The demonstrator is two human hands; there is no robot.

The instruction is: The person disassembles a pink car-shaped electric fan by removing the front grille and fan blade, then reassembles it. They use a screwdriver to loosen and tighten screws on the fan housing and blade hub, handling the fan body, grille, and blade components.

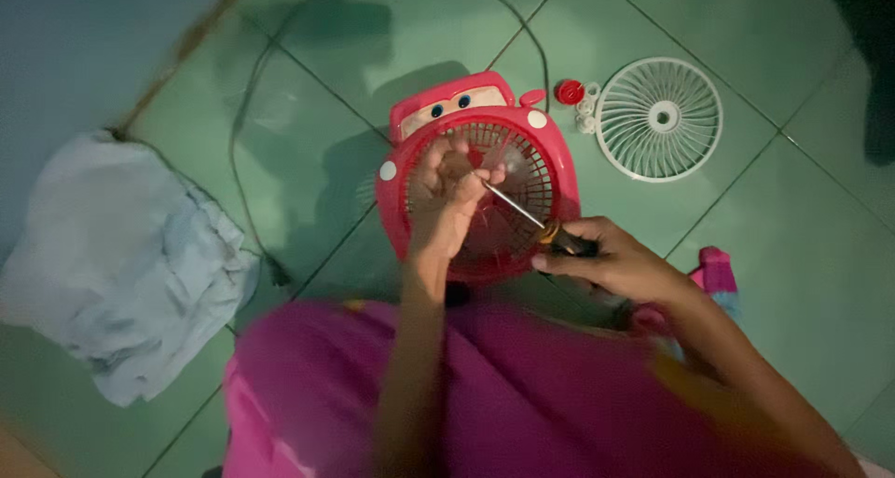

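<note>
Pink cloth nearest. Right hand closed round screwdriver, tip toward left hand, fingers pinched over red fan on tiled floor. Beyond: white grille, red cap, cord. Left: pale rag.

Head view, straight down (close overhead)

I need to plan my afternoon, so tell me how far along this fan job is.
Done: the white front grille lies off on the tiles, with a red cap beside it. In hand: the left hand steadies the red fan while the right hand works a screwdriver at its middle. Left: the rear grille remains on.
</note>
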